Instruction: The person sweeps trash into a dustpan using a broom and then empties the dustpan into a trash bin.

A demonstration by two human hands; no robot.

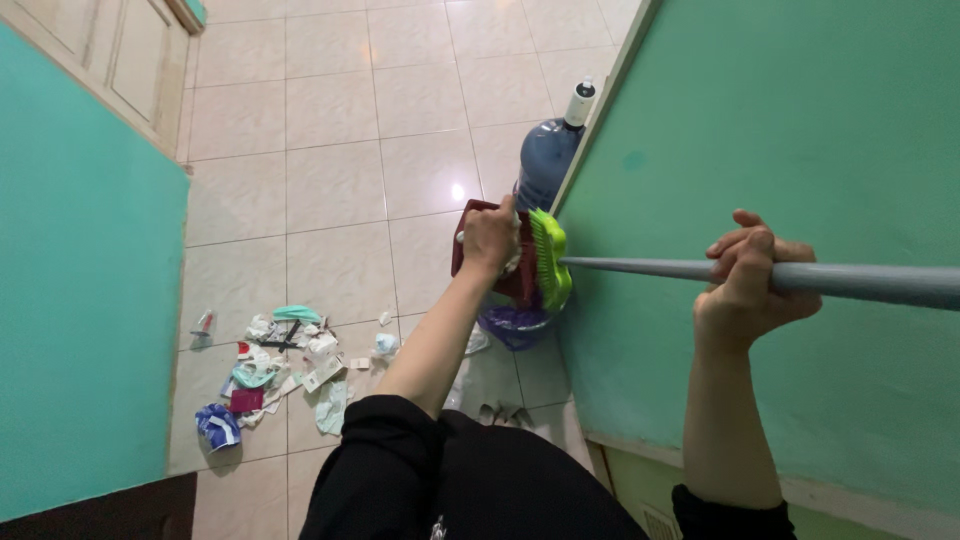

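My left hand (489, 238) grips the rim of a dark red dustpan (520, 285), held up over a bin lined with a purple bag (515, 325). A lime-green broom head (550, 258) presses against the dustpan's right side. Its grey handle (640, 268) runs right to my right hand (750, 280), which is closed around it in front of the green wall. Both my sleeves are black.
A pile of paper scraps, wrappers and cloth bits (280, 365) lies on the beige tiled floor at lower left. A large blue water bottle (545, 160) with a white pump stands behind the bin. Green walls (80, 300) flank both sides.
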